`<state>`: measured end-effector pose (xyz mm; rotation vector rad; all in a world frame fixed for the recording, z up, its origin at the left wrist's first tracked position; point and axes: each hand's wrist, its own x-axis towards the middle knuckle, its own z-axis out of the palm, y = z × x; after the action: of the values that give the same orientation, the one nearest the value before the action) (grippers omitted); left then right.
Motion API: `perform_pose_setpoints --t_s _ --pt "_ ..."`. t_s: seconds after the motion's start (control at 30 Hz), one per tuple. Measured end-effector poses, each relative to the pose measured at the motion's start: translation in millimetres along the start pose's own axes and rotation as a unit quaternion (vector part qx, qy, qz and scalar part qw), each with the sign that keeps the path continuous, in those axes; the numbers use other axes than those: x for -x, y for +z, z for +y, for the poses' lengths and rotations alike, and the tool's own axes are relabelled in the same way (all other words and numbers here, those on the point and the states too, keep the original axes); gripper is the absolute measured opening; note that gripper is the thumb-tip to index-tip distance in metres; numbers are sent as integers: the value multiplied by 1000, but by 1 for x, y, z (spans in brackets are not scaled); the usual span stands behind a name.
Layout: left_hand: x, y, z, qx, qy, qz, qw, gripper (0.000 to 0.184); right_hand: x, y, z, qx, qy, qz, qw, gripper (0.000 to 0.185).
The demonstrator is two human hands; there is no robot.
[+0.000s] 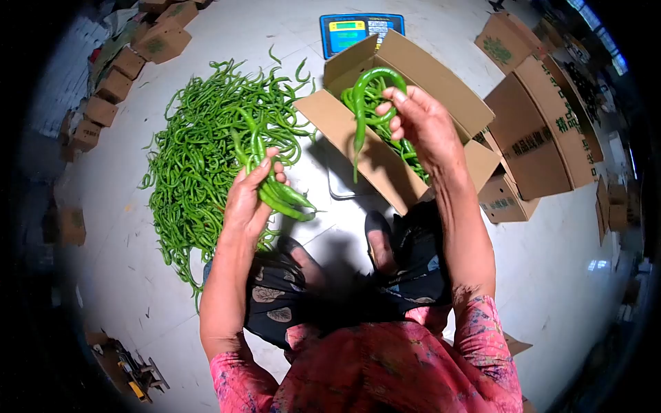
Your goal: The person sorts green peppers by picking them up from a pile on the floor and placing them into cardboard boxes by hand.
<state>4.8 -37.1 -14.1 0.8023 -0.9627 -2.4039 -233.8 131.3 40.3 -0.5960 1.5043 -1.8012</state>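
Observation:
Several long green chili peppers [279, 195] are gripped in my left hand [253, 189], beside a big heap of the same peppers [196, 158] on the floor. My right hand [420, 120] pinches a curved green chili pepper [359, 103] over an open cardboard box [382, 165]. The pepper bends in a hook, its thin tip hanging down past the near flap. More green peppers [410, 158] lie inside the box, partly hidden by my right hand and the held pepper.
Behind the box stands a blue scale display [363, 33] with a keypad. Printed cardboard boxes [533, 131] are at the right, and more boxes [162, 41] line the upper left. My feet [381, 248] rest on the pale tiled floor [172, 358] close to the box.

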Motion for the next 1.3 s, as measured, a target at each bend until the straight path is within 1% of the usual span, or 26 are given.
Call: perform_pose_setpoints --t_s 0.1,0.13,0.17,0.23,0.27,0.37,0.4,0.43,0.5,0.53,0.57,0.63,0.7,0.73,0.77,0.8,0.9,0.93,1.0,1.03,1.07,1.1,1.17,1.2,1.27,1.3 --pt "-1 -4 0 4 2 -15 1000 32 -3 -32 0 26 -39 73 996 24" --pt "0 -2 1 -2 1 -10 1000 32 0 -41 -2 46 -24 102 993 25" --pt "0 -1 1 -5 -1 -7 1000 32 -1 -57 2 67 0 101 993 32" --pt "1 -2 1 -8 -3 -20 1000 32 10 -76 11 161 16 118 980 43" --pt "2 0 1 -3 2 -30 1000 33 14 -86 19 265 32 159 951 48" --pt "3 1 0 29 13 -63 997 36 19 -119 39 489 -16 112 865 47" --pt "3 1 1 52 11 -85 995 34 25 -108 36 445 -35 103 889 43" --pt "3 2 2 74 9 -106 992 33 27 -93 30 457 -43 71 886 41" --pt "6 8 4 85 8 -135 987 37 36 -51 18 349 -20 -13 937 39" --pt "7 10 3 77 9 -148 986 38 38 -31 18 319 -23 -71 945 40" --pt "8 12 3 70 9 -162 984 39 40 -12 18 289 -27 -126 949 41" --pt "11 16 1 58 1 -175 983 40 47 25 22 330 -65 -207 919 44" --pt "13 22 -4 14 11 -162 987 40 53 54 41 296 28 -251 921 51" --pt "14 25 -6 -7 11 -156 988 40 52 63 49 236 58 -280 929 56" --pt "13 26 -8 13 -2 -181 983 37 51 70 59 173 89 -308 931 61" --pt "13 29 -10 -29 6 -164 986 37 49 76 91 -15 93 -316 944 68" --pt "13 32 -19 -128 -5 -116 985 40 52 86 100 -77 79 -278 954 69" --pt "13 34 -22 -217 15 -89 972 41 50 86 112 -60 72 -270 958 54" --pt "15 37 -23 -401 61 -46 913 39 48 78 109 24 131 -275 952 45" --pt "13 33 -24 -462 109 -54 878 39 48 77 105 68 160 -278 945 41" --pt "9 28 -26 -495 161 -73 851 39 52 81 106 -1 111 -257 960 38" --pt "6 24 -27 -527 212 -90 818 39 53 83 103 -25 108 -254 961 41" --pt "5 23 -29 -531 230 -88 811 39 53 83 97 -76 99 -244 962 45" --pt "5 24 -30 -534 238 -89 807 40 53 82 99 -72 83 -244 964 42" --pt "5 25 -36 -433 136 -72 888 42 51 79 102 27 61 -235 970 41" --pt "5 27 -37 -377 84 -63 920 43 49 77 106 30 64 -228 971 41"
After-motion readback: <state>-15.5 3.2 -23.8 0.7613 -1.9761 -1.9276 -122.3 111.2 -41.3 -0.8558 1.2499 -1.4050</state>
